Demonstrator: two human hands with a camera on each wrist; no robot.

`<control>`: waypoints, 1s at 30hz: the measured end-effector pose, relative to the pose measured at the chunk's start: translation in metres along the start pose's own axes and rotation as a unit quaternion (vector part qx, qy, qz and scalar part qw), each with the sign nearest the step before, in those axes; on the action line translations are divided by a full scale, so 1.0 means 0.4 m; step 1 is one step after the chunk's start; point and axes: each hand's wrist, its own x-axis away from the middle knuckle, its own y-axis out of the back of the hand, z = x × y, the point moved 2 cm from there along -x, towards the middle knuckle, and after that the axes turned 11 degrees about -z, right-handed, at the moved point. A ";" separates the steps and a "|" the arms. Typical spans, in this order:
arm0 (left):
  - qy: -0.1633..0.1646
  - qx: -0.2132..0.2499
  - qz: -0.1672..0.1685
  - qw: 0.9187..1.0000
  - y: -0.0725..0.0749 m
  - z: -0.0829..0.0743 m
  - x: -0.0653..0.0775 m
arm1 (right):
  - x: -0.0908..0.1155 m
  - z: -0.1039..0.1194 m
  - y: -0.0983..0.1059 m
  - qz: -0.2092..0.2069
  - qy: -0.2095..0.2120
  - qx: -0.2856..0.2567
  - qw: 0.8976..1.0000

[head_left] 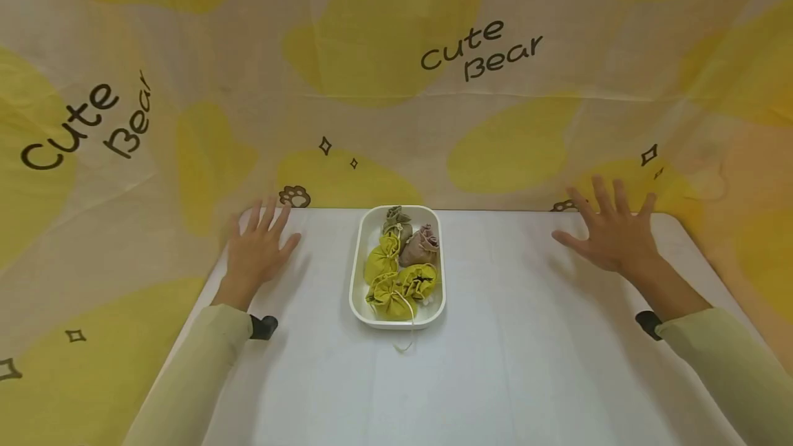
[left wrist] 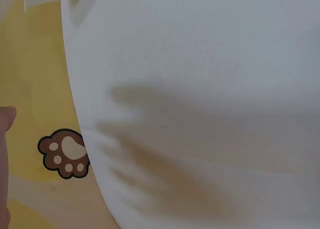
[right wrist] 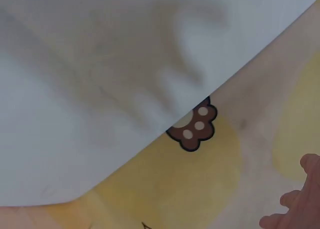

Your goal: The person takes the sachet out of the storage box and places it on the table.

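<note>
My left hand point(head_left: 257, 246) is held over the table's far left part, fingers spread and holding nothing. Over the far right part, my right hand point(head_left: 613, 236) also has spread fingers and nothing in it. Between them, apart from both, stands a white tray point(head_left: 355, 288) with small drawstring pouches. Three are yellow: one at the left point(head_left: 381, 260), one at the right point(head_left: 418, 281) and one in front point(head_left: 392, 298). An olive-grey pouch point(head_left: 398, 226) and a brownish-pink pouch point(head_left: 420, 246) lie behind them. In the right wrist view, fingertips point(right wrist: 295, 206) show at the lower right.
Under everything is a white tabletop point(head_left: 508, 336) with rounded far corners. A yellow and beige cloth point(head_left: 384, 122) printed with "Cute Bear" hangs behind the far edge. A pale string point(head_left: 409, 343) trails from the front pouch over the tray's near rim.
</note>
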 end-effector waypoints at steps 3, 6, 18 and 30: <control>-0.005 0.009 -0.009 1.000 0.003 -0.012 -0.003 | -0.007 0.021 0.006 -0.017 0.017 0.003 1.000; -0.012 0.020 -0.011 1.000 0.006 -0.029 -0.006 | -0.012 0.044 0.010 -0.025 0.026 -0.007 0.999; -0.067 0.035 -0.048 0.996 0.026 -0.118 -0.007 | -0.015 0.154 0.026 0.010 0.048 -0.056 0.997; -0.128 0.061 -0.022 0.990 0.041 -0.198 0.010 | -0.011 0.272 0.034 -0.005 0.131 -0.089 0.987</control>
